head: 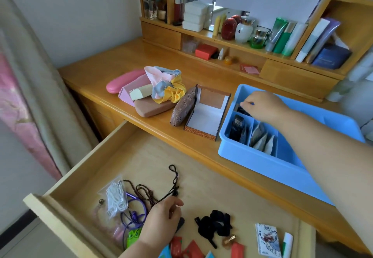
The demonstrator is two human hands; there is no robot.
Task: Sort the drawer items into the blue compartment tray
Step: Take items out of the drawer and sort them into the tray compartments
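Lying far left in the open drawer (141,156): a clear bag of white cords (115,198), purple loops and dark bead strings (145,193) in a tangle. Left hand (161,221) reaches in beside them, fingers curled, thumb and forefinger pinching a black cord (173,177) that trails up across the drawer floor. Right of it: a black hair tie bundle (215,224), red packets (191,250), a white printed packet (267,239); its writing is too small to read.

On the desktop (90,76) above: a pink case (121,81), a brown case (151,107), a yellow scrunchie (177,91), an open box (205,114) standing against the tray's left wall.

Blue compartment tray (262,163) sits at right on the desk edge. Dark items and grey sachets (261,138) fill its near compartments. Right hand (262,104) stretches over the back-left compartment, forearm crossing the tray, fingertips closed on a small dark item (243,110) there. Hands are well apart.
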